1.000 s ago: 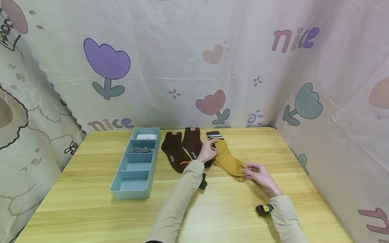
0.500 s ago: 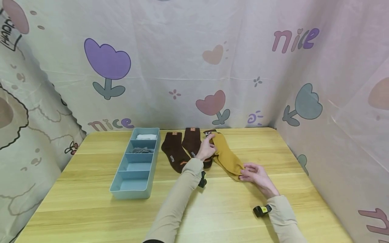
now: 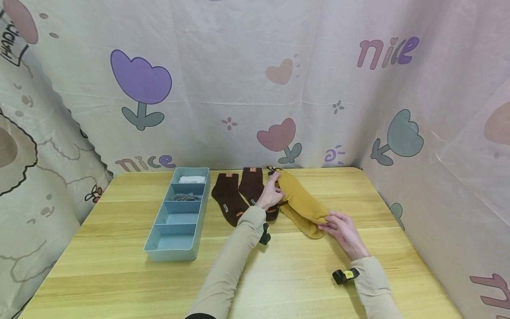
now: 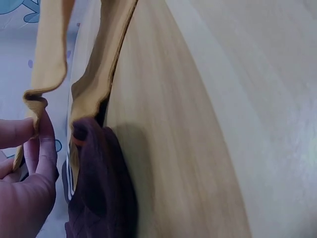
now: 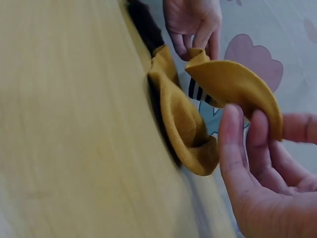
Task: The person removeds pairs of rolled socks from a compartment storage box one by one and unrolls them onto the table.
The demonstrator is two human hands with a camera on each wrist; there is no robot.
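Observation:
Two mustard-yellow socks are at the right of the table. My left hand pinches the upper sock by its cuff end, where dark and white stripes show. At the toe end my right hand pinches the same sock between thumb and fingers. The right wrist view shows this sock raised and apart from the lower yellow sock, which lies on the table. Just left of and partly under my left hand lie two dark brown socks, one with its label side up, the other brown sock beside it.
A pale blue box with several compartments stands left of the socks. A white folded cloth fills its back compartment, and a grey cloth bundle sits in the one before it. A patterned curtain hangs behind the table.
The upper yellow sock has been lifted off the lower one and shifted toward the back. My left hand moved slightly back and left with its cuff; my right hand raised its toe.

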